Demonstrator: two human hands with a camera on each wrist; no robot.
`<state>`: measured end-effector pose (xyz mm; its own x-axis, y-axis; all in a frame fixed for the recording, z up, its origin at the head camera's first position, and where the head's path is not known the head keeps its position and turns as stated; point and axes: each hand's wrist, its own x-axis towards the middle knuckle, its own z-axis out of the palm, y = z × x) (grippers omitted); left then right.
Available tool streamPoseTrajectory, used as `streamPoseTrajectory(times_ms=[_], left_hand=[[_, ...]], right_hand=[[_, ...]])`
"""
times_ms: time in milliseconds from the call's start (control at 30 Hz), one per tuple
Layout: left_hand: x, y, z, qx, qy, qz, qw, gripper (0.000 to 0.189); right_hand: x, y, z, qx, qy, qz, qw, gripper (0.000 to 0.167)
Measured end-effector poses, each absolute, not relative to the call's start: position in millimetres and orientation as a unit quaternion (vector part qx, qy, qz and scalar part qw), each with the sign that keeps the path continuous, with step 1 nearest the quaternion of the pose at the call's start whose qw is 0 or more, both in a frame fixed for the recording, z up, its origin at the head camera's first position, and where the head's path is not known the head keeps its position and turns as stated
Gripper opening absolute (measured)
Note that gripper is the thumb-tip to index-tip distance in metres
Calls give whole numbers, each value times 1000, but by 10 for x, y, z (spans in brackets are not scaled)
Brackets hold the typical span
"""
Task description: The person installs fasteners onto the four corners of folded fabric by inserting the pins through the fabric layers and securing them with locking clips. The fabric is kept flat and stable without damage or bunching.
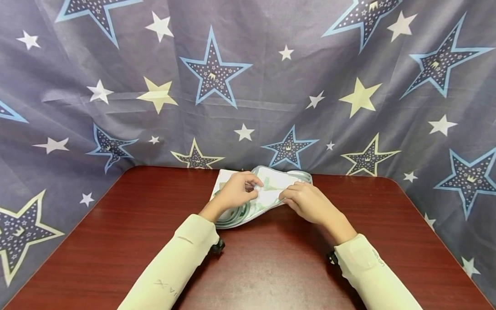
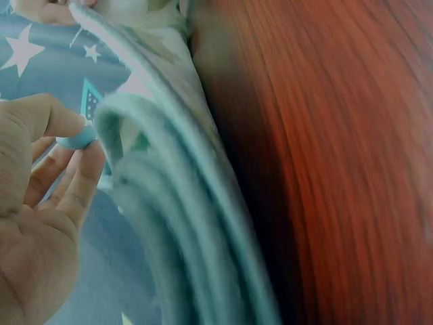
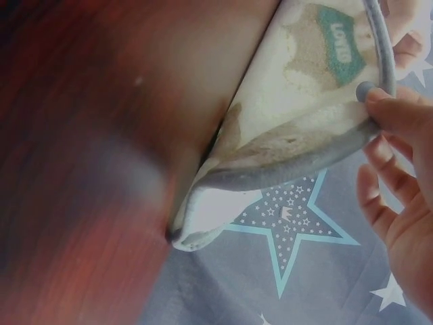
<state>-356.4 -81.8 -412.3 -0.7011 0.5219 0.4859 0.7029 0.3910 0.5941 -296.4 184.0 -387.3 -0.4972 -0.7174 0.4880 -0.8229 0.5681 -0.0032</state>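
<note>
A pale printed cloth with a grey-green bound edge lies at the far side of the table, partly lifted. My left hand pinches a small rounded bit of bluish edging between thumb and fingertips. Beside it, several layers of bound edging curve together. On the other side, my right hand pinches the cloth's rim, with the thumb over the edge. A brown figure and a green patch reading "LOVED" show on the cloth in the right wrist view.
The dark red wooden table ends just behind the cloth. A grey curtain printed with stars hangs around the far edge and sides. A whitish flat piece shows behind my left hand. Dark wrist devices stick out by both cream sleeves.
</note>
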Motion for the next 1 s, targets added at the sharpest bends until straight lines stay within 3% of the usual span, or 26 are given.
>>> streamPoseTrajectory(times_ms=[367,1000], left_hand=[[-3519,-608,-4099,-366,-819,-436,75,22],[-3432,-389,-4044,-396,-808,-426,90,20]], right_hand=[[-2975,1833,-3892,464,-848,128,221,11],[-2981,1835,-3912,452,-853,121,231,14]])
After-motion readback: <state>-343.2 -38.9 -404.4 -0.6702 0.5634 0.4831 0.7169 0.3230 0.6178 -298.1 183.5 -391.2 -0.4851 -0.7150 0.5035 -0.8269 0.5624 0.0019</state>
